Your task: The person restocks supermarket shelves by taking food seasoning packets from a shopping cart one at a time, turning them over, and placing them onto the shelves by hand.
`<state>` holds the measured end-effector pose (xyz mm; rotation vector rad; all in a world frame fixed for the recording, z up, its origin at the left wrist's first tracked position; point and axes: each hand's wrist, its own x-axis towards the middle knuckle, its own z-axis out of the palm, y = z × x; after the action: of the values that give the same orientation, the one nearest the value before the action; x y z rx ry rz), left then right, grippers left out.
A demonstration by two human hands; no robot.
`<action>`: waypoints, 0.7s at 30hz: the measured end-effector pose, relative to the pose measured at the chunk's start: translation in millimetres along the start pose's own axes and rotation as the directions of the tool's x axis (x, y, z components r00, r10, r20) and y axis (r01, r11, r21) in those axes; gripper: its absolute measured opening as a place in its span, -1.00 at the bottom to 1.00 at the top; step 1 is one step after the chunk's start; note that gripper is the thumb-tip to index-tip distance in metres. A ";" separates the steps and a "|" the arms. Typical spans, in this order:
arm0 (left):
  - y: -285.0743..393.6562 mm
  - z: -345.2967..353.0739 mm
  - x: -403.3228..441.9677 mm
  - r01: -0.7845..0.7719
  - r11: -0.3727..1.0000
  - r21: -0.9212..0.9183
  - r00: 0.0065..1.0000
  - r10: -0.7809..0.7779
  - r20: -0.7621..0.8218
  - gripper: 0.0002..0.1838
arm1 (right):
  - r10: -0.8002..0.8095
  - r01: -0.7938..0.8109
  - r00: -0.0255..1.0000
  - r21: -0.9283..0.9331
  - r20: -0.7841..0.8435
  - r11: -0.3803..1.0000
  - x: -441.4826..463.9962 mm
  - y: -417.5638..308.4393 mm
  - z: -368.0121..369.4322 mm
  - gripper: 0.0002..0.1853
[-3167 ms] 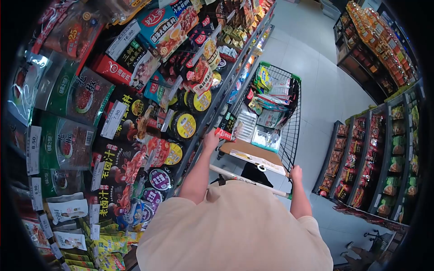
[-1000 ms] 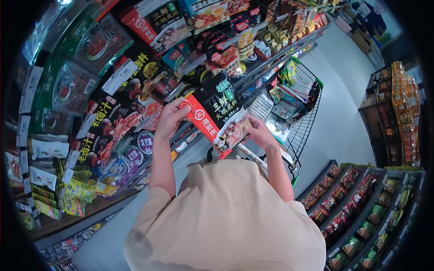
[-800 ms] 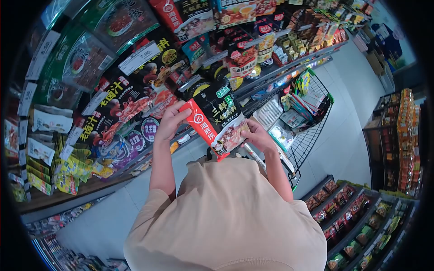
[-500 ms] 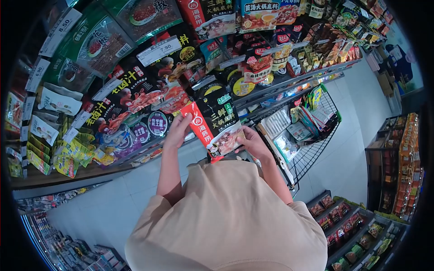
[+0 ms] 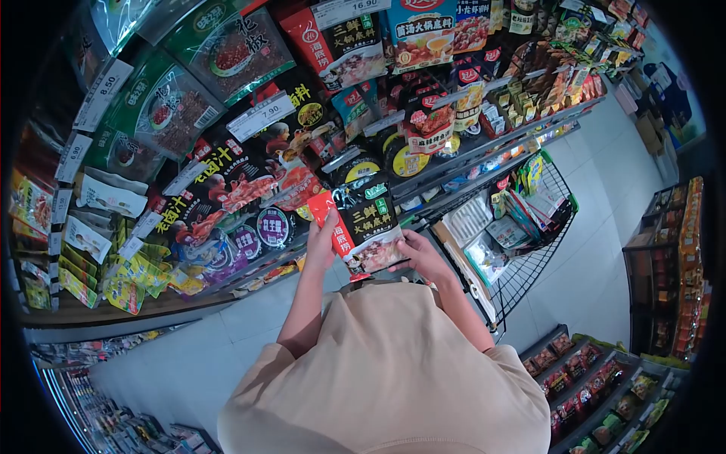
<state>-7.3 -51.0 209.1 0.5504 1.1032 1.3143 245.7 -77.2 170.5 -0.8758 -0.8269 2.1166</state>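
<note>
The left hand (image 5: 323, 240) is pinching the red edge of a black-and-red packet (image 5: 368, 225) while the right hand (image 5: 423, 257) is pinching its lower right side, near the shopping cart (image 5: 532, 266), light edge grips probably best keeping its printed front readable.

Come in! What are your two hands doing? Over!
Left hand and right hand gripping flat, rectangular black-and-red plastic packet. Printed front facing camera. Black wire-mesh cart to right, clear of packet.
</note>
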 end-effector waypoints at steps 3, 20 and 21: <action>2.3 4.7 3.6 0.002 1.000 0.009 1.000 -0.002 -0.008 -0.61 | 0.010 -0.010 1.000 0.049 -0.015 0.999 -4.8 -5.4 0.1 -0.54; 41.3 46.5 23.1 -0.054 0.992 -0.116 0.995 0.063 0.077 -0.73 | -0.138 0.139 0.990 0.017 -0.010 0.990 -11.1 -31.3 7.6 -0.56; 44.0 50.7 23.0 -0.066 0.989 -0.130 0.993 0.078 0.089 -0.74 | -0.154 0.154 0.988 0.012 -0.015 0.988 -11.1 -32.2 7.5 -0.56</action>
<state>13.1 -6.5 260.4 0.5566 0.9232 1.3969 257.1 -70.0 202.7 -0.7928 -0.8453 1.9772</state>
